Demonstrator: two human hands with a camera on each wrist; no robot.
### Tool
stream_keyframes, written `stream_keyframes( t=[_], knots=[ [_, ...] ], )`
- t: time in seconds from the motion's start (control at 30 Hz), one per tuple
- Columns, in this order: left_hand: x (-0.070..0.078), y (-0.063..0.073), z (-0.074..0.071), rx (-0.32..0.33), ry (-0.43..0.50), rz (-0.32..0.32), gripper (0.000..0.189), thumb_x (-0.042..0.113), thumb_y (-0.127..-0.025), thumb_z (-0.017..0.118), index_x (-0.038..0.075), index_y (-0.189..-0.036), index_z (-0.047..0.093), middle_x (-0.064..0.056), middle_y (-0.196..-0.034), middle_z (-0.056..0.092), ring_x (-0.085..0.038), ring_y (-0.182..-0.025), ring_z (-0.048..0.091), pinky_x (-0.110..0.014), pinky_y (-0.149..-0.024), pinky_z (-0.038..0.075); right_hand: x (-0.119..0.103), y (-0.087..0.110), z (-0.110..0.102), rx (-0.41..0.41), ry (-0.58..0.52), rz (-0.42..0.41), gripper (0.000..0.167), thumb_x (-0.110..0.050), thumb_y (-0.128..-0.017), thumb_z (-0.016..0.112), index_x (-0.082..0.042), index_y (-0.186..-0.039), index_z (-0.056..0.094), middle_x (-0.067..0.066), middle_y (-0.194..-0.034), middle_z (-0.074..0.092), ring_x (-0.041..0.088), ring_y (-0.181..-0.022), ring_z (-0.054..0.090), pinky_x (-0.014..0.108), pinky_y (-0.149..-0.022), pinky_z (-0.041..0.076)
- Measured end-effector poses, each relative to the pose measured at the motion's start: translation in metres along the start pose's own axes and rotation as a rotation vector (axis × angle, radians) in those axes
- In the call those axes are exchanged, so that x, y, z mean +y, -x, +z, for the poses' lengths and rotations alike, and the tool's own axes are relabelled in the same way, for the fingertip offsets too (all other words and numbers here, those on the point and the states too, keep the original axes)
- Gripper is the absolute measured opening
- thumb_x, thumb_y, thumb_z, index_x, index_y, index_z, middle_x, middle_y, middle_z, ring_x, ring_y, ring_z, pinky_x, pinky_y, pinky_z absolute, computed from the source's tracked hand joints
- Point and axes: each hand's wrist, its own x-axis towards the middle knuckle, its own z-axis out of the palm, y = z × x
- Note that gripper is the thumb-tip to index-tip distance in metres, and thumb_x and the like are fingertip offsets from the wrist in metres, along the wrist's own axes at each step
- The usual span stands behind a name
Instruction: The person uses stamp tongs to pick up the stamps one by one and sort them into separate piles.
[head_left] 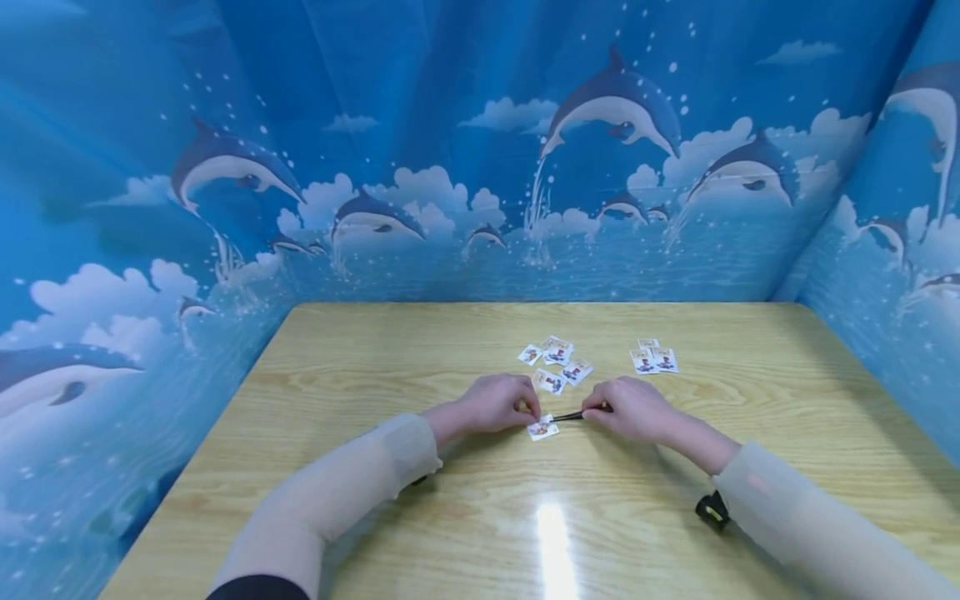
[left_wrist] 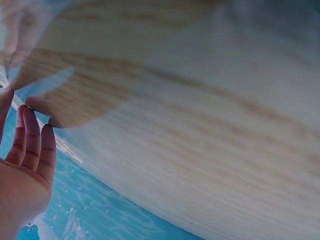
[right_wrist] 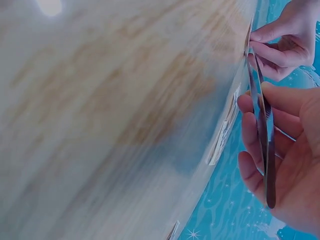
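Observation:
A small white picture card lies in front of the person, between the two hands. At its upper left edge the left hand pinches it with thumb and index finger. The right hand holds a pair of dark metal tweezers between thumb and fingers, their tips pointing left and meeting the card. In the right wrist view the tweezer tips reach right up to the left fingertips. The left wrist view shows the other left fingers extended close to the tabletop.
Several similar picture cards lie loosely grouped just beyond the hands. A second cluster of overlapping cards sits farther right. The wood-grain table ends at a blue dolphin-print curtain behind and at both sides.

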Motion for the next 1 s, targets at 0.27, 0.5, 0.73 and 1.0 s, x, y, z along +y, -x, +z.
stream_keyframes(
  t=[0.27,0.5,0.73,1.0],
  knots=[
    [-0.0012,0.0004,0.0011,0.006,-0.011,0.008,0.005,0.026,-0.087,0.075,0.023,-0.09,0.075,0.012,-0.089,0.059,-0.002,-0.075,0.054,-0.019,-0.066,0.043,-0.0015,-0.0037,0.0005,0.02,0.018,-0.025,0.007,-0.012,-0.087,0.072,-0.013,-0.09,0.078,-0.003,-0.083,0.07,0.015,-0.075,0.065,0.034,-0.065,0.052],
    [-0.002,0.0003,0.0025,0.018,0.005,0.016,0.012,0.036,-0.084,0.076,0.026,-0.09,0.074,0.015,-0.088,0.058,-0.001,-0.073,0.052,-0.019,-0.065,0.042,-0.0016,-0.0018,0.0001,0.057,0.025,-0.005,0.008,-0.009,-0.086,0.072,-0.013,-0.088,0.078,-0.003,-0.082,0.071,0.013,-0.071,0.065,0.03,-0.059,0.05],
    [-0.002,-0.0007,0.004,0.024,-0.005,0.012,0.014,0.038,-0.085,0.075,0.026,-0.091,0.075,0.016,-0.088,0.058,-0.001,-0.073,0.052,-0.02,-0.065,0.042,-0.0026,0.0007,0.002,0.054,0.021,0.006,0.007,-0.009,-0.085,0.072,-0.012,-0.089,0.077,-0.001,-0.085,0.072,0.014,-0.073,0.066,0.032,-0.063,0.053],
    [-0.0029,-0.0014,0.0046,0.029,-0.014,0.011,0.01,0.034,-0.085,0.076,0.026,-0.091,0.075,0.015,-0.088,0.058,-0.001,-0.073,0.052,-0.02,-0.064,0.042,-0.0052,0.003,0.004,0.051,0.025,0.023,0.008,-0.012,-0.085,0.073,-0.01,-0.092,0.076,0.004,-0.089,0.073,0.021,-0.08,0.068,0.038,-0.07,0.054]
  ],
)
